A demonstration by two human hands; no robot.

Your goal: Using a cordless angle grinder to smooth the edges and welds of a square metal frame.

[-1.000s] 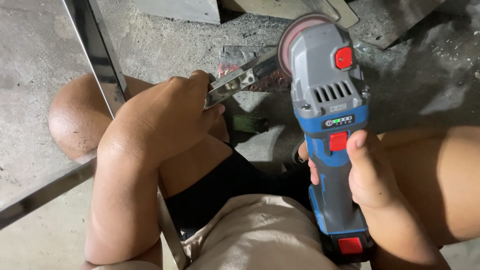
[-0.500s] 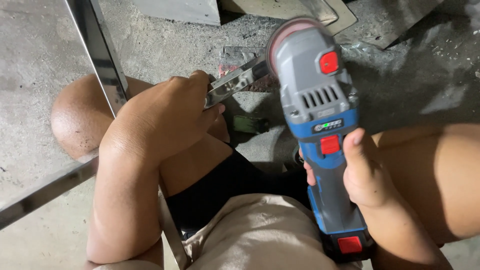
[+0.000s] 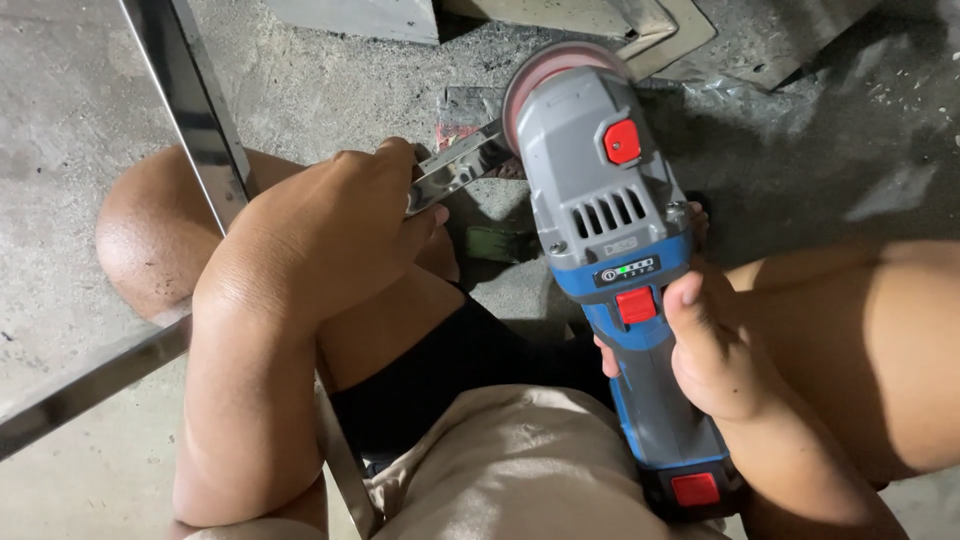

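My right hand [image 3: 715, 355] grips the blue handle of a cordless angle grinder [image 3: 610, 250] with a grey head and red buttons. Its pinkish disc [image 3: 555, 70] points away from me and sits at the end of a short shiny metal bar [image 3: 455, 170]. My left hand [image 3: 320, 235] is closed around the near end of that bar and holds it just above the concrete floor, resting over my left knee.
A polished steel frame [image 3: 195, 110] runs from the top edge down past my left knee [image 3: 140, 235], with another rail [image 3: 80, 385] slanting to the left edge. Metal sheets [image 3: 650, 25] and scraps lie on the floor ahead. My right leg [image 3: 860, 340] is at the right.
The grinder has swung left and tilted, its disc moving from right of the bar's tip onto it. My left hand keeps its hold on the bar.
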